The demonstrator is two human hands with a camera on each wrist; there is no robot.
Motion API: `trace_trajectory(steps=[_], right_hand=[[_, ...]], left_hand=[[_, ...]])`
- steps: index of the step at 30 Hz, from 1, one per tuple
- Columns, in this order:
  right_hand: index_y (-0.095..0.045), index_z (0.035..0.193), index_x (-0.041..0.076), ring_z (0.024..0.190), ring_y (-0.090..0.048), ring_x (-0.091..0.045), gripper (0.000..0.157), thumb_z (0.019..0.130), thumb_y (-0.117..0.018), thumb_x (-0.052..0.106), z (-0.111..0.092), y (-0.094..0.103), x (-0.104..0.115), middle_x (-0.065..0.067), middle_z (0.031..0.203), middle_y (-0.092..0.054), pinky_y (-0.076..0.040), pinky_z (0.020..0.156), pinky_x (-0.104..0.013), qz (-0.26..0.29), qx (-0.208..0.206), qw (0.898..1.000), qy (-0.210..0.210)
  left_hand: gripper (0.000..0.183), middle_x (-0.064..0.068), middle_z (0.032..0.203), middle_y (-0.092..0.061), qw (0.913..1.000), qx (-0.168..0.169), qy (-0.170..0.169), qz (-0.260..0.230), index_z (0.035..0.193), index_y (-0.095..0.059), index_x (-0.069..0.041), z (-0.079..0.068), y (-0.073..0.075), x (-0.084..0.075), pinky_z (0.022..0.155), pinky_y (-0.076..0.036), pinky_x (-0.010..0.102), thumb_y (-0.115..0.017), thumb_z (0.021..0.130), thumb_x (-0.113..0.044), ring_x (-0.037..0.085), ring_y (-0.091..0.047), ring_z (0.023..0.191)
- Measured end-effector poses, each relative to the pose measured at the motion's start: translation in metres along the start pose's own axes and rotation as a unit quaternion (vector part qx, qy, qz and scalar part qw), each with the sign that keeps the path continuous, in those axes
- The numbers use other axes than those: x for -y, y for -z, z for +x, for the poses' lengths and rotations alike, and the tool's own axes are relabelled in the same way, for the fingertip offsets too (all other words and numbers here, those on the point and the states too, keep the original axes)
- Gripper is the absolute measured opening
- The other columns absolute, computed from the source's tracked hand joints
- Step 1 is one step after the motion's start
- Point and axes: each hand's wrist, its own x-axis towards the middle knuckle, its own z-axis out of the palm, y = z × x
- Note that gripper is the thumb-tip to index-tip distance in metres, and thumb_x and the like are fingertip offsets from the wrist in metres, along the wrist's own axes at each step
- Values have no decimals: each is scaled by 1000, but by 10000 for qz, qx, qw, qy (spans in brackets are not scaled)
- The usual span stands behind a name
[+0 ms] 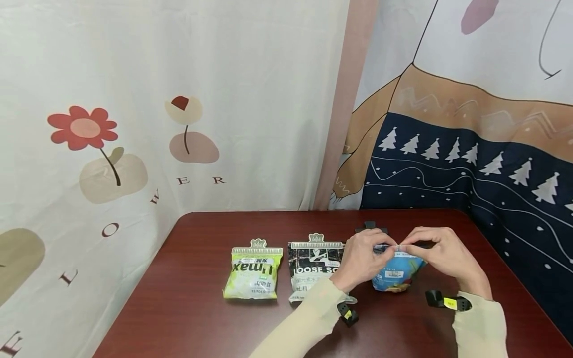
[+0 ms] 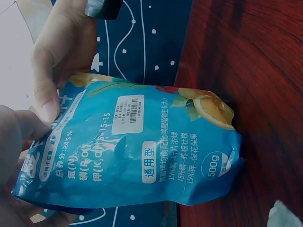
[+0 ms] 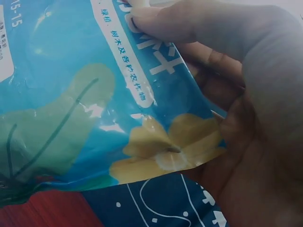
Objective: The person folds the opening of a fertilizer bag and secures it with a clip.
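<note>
A blue plastic fertilizer bag (image 1: 394,276), marked 500g and printed with orange slices, is held near the table's right side. My left hand (image 1: 362,257) pinches its top edge between thumb and fingers. Close beside it, my right hand (image 1: 449,251) pinches the same edge, the thumbs almost meeting in the head view. In the left wrist view the bag (image 2: 142,146) shows its printed face and a barcode label. The right wrist view has the right thumb on the front of the bag (image 3: 94,94) and curled fingers behind its edge.
Left of the hands, a green-and-white bag (image 1: 251,278) and a black-and-white bag (image 1: 309,263) lie on the dark red table (image 1: 188,303), each with a clip across its top. Partly hidden behind the left hand is a black object (image 1: 369,225). Printed curtains hang behind.
</note>
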Motion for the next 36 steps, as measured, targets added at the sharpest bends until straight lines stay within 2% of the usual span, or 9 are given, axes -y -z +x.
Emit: trace_trajectory(steps=[5,12,15,19,25,30,36], right_hand=[[-82,97,25,87,-66,-7,12,92,-77,16,-1,1,-3,5,92,-77,-56,74,-23,92,115,9999,-77],[-82,101,23,85,-66,-9,9,94,-76,23,-3,6,-3,3,96,-77,-59,70,-26,203,313,9980,-518],[-81,102,21,84,-65,-10,11,94,-76,27,-5,9,-3,2,97,-77,-58,69,-26,137,343,9966,-732],[-80,103,19,80,-64,-12,15,94,-76,30,-7,12,-4,1,96,-76,-58,66,-27,93,313,9951,-933],[-80,100,19,81,-63,-10,11,93,-77,28,-8,10,-7,2,95,-77,-58,64,-29,115,167,9967,-792],[-81,99,20,84,-63,-8,9,92,-78,25,-9,8,-9,2,95,-77,-59,63,-29,133,89,9980,-613],[-81,99,20,83,-64,-9,11,92,-78,29,-8,9,-8,2,95,-78,-60,63,-31,165,175,9965,-799]], left_hand=[[10,-15,98,-71,9999,34,100,-63,101,-77,-26,-2,-2,1,75,-39,1,-67,100,-27,-2,-61,90],[11,-8,109,-76,9954,67,371,-881,105,-77,-21,-6,0,5,84,-46,3,-69,99,-25,-1,-67,104],[10,-6,109,-77,9930,42,466,-1081,104,-78,-20,-7,1,6,83,-46,3,-70,99,-23,-2,-67,103],[10,-7,105,-77,9928,-46,483,-1099,102,-78,-20,-8,-1,5,80,-46,2,-70,99,-25,-5,-66,99],[11,-9,99,-77,9909,-219,539,-1211,98,-80,-21,-9,-5,6,72,-46,2,-71,98,-26,-7,-64,94],[10,-9,97,-78,9897,-290,575,-1275,97,-82,-22,-8,-7,7,74,-47,3,-73,97,-27,-7,-65,95],[12,-7,100,-80,9846,-198,809,-1537,100,-82,-21,-10,-5,8,76,-49,5,-74,96,-29,-8,-65,96]])
